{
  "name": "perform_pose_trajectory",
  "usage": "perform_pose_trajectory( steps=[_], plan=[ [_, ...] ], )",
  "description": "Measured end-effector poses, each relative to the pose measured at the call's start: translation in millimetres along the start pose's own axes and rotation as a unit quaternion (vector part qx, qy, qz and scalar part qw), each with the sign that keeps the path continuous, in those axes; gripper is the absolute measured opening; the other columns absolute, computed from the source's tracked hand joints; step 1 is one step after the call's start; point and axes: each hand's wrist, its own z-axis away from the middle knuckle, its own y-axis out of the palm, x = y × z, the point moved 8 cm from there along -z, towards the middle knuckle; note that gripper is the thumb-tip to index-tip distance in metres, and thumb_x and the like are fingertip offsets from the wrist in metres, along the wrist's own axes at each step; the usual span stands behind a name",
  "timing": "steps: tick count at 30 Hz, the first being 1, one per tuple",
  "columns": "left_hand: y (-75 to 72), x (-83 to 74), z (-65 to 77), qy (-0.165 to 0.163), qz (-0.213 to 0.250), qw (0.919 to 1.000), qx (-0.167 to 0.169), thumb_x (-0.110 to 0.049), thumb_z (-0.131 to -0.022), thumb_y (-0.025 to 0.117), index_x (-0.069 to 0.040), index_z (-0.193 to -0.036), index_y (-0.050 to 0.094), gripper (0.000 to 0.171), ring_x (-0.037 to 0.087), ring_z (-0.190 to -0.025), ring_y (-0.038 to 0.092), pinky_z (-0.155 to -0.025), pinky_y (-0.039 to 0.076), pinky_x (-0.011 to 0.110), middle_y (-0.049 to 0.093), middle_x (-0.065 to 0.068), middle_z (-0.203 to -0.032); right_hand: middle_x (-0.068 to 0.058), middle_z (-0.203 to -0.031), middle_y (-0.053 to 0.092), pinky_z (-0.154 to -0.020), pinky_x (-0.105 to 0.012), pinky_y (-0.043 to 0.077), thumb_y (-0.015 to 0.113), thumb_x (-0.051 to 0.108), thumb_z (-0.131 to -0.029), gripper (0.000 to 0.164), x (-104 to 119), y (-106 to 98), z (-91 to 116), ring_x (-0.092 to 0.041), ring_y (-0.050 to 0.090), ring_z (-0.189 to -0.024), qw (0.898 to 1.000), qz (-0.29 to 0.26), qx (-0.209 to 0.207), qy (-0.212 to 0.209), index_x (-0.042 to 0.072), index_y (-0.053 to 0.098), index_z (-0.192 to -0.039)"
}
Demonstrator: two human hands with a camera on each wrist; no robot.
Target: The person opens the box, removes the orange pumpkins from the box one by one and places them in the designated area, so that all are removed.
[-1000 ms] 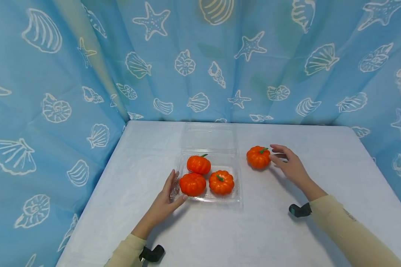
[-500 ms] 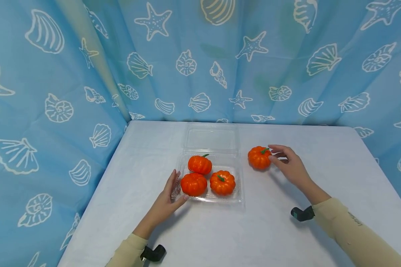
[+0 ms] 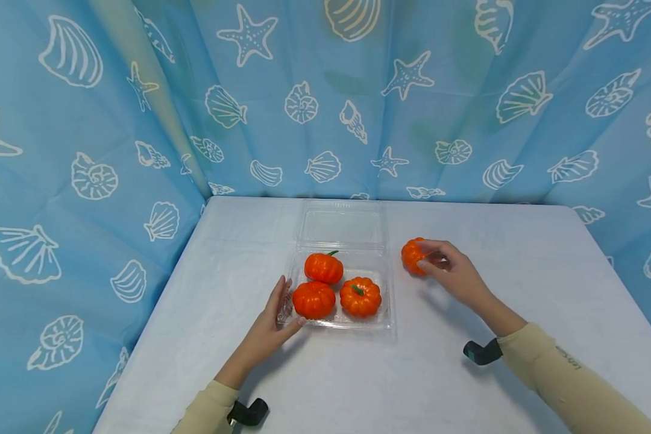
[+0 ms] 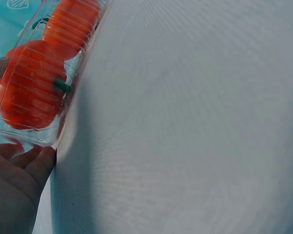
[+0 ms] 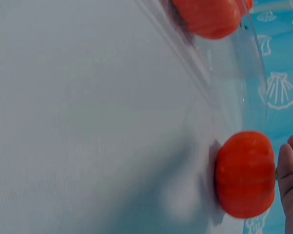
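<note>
A clear plastic clamshell box (image 3: 358, 323) lies on the table with its lid (image 3: 342, 223) folded back. Inside sit three small orange pumpkins with green stems: a rear one (image 3: 323, 268), a front left one (image 3: 314, 300) and a front right one (image 3: 360, 298). My left hand (image 3: 268, 331) holds the box's front left corner, thumb at the front rim and fingers along the left wall. A fourth pumpkin (image 5: 245, 174) stands on the table right of the box. My right hand (image 3: 456, 271) hovers at its stem side, fingers extended close beside the stem and partly covering the pumpkin.
White cloth covers the table (image 3: 336, 380). A blue curtain (image 3: 369, 120) with white shells and starfish hangs behind it and along the sides. Black wrist cameras, one on the left arm (image 3: 249, 412) and one on the right (image 3: 483, 352), jut out inward.
My right hand has moved left and now overlaps the fourth pumpkin, covering its stem in the head view. The left hand, the box and the pumpkins in it stay put.
</note>
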Motion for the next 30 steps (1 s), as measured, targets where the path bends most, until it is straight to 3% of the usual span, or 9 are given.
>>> perform_pose_trajectory(
  steps=[3, 9, 12, 22, 30],
  plan=[
    [-0.3, -0.2, 0.1, 0.000, 0.000, 1.0000, -0.001, -0.035, -0.092, 0.074, -0.011, -0.164, 0.008, 0.101, 0.028, -0.153, 0.026, -0.119, 0.024, 0.052, 0.026, 0.008, -0.167, -0.014, -0.131, 0.059, -0.088, -0.012, 0.048, 0.069, 0.025, -0.099, 0.045, 6, 7, 0, -0.028, 0.058, -0.111, 1.000, 0.004, 0.013, -0.001, 0.007, 0.058, -0.138],
    [0.1, 1.0, 0.3, 0.000, 0.003, 1.0000, -0.002, -0.033, -0.093, 0.074, -0.012, -0.165, 0.009, 0.100, 0.027, -0.153, 0.026, -0.120, 0.023, 0.053, 0.027, 0.008, -0.167, -0.013, -0.129, 0.063, -0.096, -0.045, 0.055, 0.072, 0.025, -0.097, 0.045, 18, 22, 2, -0.025, 0.061, -0.110, 0.999, 0.011, 0.044, -0.010, 0.010, 0.059, -0.138],
    [1.1, 1.8, 0.2, 0.000, 0.005, 1.0000, 0.000, -0.033, -0.093, 0.074, -0.012, -0.165, 0.008, 0.099, 0.027, -0.153, 0.026, -0.120, 0.023, 0.053, 0.026, 0.008, -0.167, -0.013, -0.130, 0.064, -0.099, -0.053, 0.053, 0.073, 0.023, -0.096, 0.045, 23, 31, 3, -0.025, 0.062, -0.112, 0.998, 0.003, 0.059, -0.014, 0.012, 0.060, -0.138],
    [-0.5, -0.4, 0.9, 0.002, 0.001, 1.0000, -0.006, -0.032, -0.093, 0.075, -0.010, -0.164, 0.009, 0.099, 0.028, -0.152, 0.027, -0.121, 0.022, 0.052, 0.027, 0.009, -0.167, -0.013, -0.133, 0.062, -0.107, -0.068, 0.039, 0.077, 0.014, -0.091, 0.045, 42, 55, 4, -0.027, 0.061, -0.117, 0.995, -0.009, 0.096, -0.038, 0.015, 0.063, -0.135],
    [-0.7, -3.0, 0.8, 0.007, 0.002, 1.0000, -0.006, -0.030, -0.092, 0.075, -0.009, -0.164, 0.010, 0.100, 0.028, -0.152, 0.027, -0.121, 0.023, 0.051, 0.028, 0.010, -0.166, -0.008, -0.135, 0.063, -0.105, -0.063, 0.045, 0.080, 0.019, -0.089, 0.049, 49, 69, 7, -0.030, 0.058, -0.123, 0.990, -0.005, 0.126, -0.063, 0.020, 0.063, -0.135]
  ],
)
